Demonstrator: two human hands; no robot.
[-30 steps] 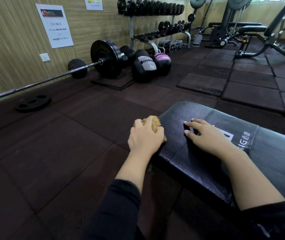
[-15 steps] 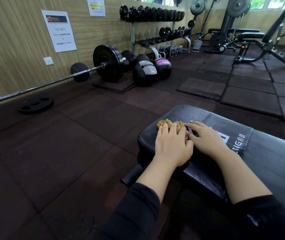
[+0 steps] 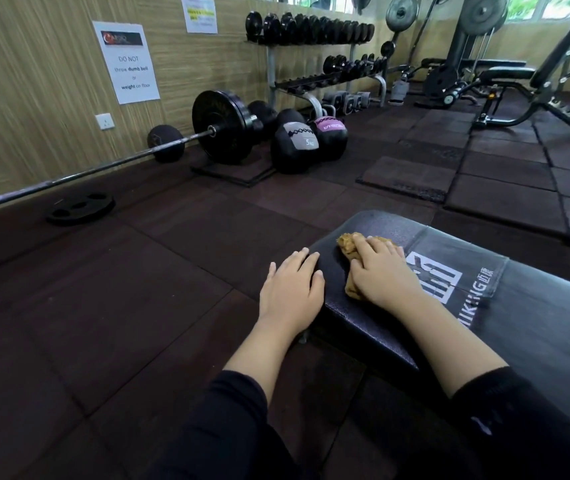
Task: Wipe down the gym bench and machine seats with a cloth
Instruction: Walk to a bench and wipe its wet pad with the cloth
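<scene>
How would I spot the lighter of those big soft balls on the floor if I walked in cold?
Find the dumbbell rack against the wood-panelled wall. In front of its foot, right of the loaded barbell plate, two medicine balls sit side by side on the dark floor. The nearer, left one has a grey panel marked 5 kg; its neighbour has a pink panel.

Soft daylight enters from the windows [image 3: 550, 5] at upper right, leaving the dark floor [image 3: 138, 306] dim. The bench [image 3: 536, 323] padding shows faint sheen. Wide-angle distortion bends the edges, slightly blurred.
</scene>
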